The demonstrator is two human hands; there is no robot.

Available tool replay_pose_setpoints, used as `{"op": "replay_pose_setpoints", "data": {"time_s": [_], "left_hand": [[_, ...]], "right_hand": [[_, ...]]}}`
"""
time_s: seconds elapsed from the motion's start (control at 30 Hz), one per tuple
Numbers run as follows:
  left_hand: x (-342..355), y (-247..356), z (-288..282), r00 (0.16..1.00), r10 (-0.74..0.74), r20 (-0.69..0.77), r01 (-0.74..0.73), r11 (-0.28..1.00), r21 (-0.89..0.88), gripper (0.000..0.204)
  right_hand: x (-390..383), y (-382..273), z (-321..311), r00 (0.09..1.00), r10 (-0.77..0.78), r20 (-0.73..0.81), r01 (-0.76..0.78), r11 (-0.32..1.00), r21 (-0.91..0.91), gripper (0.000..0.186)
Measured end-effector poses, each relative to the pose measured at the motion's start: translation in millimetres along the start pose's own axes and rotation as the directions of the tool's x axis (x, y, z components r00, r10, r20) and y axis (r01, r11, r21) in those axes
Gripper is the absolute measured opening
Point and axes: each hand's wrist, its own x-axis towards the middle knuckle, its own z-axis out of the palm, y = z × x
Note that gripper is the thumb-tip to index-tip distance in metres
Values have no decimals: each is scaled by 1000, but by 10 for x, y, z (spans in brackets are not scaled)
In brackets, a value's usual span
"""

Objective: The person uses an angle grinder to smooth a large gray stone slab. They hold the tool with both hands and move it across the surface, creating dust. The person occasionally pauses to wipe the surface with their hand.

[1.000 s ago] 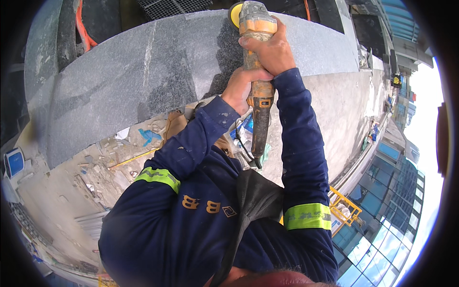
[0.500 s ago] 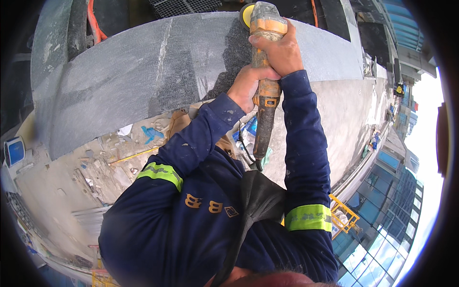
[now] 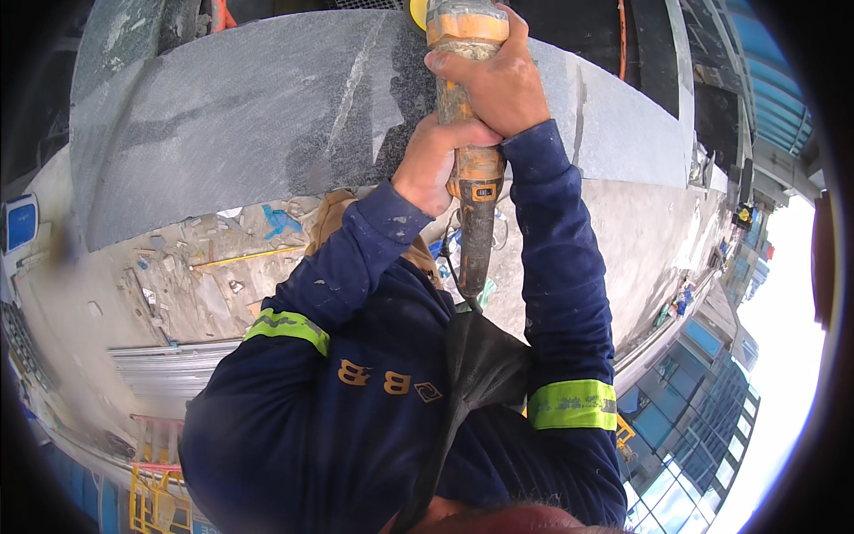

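An orange, black and grey angle grinder [image 3: 475, 169], dusty all over, points away from me over a grey stone slab [image 3: 240, 111]. Its yellow disc [image 3: 418, 12] shows only in part at the upper rim, near the slab's far edge; contact with the stone cannot be made out. My right hand [image 3: 498, 84] is wrapped around the grinder's body just behind its head. Closer to me, my left hand [image 3: 436, 160] grips the same body from the left side. A cord trails from the grinder's rear end toward my chest.
Below the slab lie rubble and scraps, with a blue rag [image 3: 281, 221] and a yellow strip [image 3: 245, 257]. Metal lengths [image 3: 169, 369] are stacked at left, above a yellow frame [image 3: 160, 503]. Orange hoses [image 3: 622, 40] run beyond the slab. Glass buildings [image 3: 694, 414] stand at right.
The grinder, in both hands, has moved left along the slab, closer to its pale streak. My view has shifted too, and less of the disc shows. Both grips stay the same.
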Motion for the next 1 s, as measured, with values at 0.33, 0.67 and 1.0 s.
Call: {"op": "replay_pose_setpoints", "data": {"time_s": [0.33,0.67,1.0], "left_hand": [[69,25,-67,993,-44,113,37,997,65,27],[151,-33,-75,992,-91,82,84,993,87,25],[-50,273,-328,999,-6,47,3,998,65,25]], "right_hand": [[54,64,2,999,25,-41,-27,999,-35,98],[45,227,-19,997,60,-50,-60,998,5,101],[116,-134,379,999,-41,-17,41,999,10,96]]}}
